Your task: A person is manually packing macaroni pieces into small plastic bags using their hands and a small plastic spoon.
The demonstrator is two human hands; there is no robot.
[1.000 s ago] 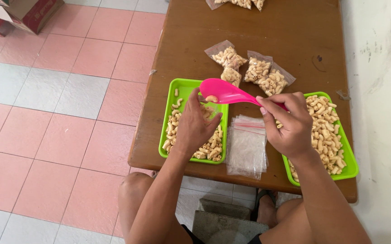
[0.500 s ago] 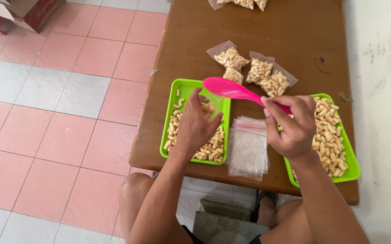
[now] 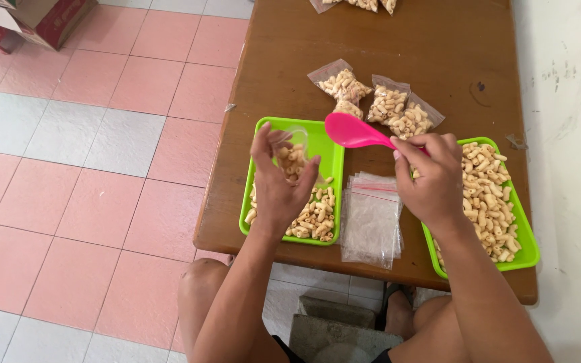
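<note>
Both hands work over the near edge of the brown wooden counter (image 3: 398, 40). On the person's left, the left hand (image 3: 278, 181) hovers above the left green tray (image 3: 261, 128), its fingers curled around a small clear bag (image 3: 295, 149) that already has some pale macaroni-shaped snacks in it (the bag is thin and hard to make out against the tray). Loose snacks (image 3: 314, 215) of the same kind lie in the near half of that tray. The right hand (image 3: 433, 178) is clamped on the handle of a pink plastic scoop (image 3: 352, 130), whose bowl points left and sits just above the far right corner of the left tray, close to the bag's mouth but apart from it.

Between the two trays, a stack of empty clear zip bags (image 3: 371, 222) lies flat, reaching to the counter's near edge. The right green tray (image 3: 525, 252) sits at the near right corner, full of snacks and partly hidden by the right wrist. Further in, near the counter's middle, three filled bags (image 3: 384, 101) lie together, and more filled bags (image 3: 351, 4) show at the far edge
</note>
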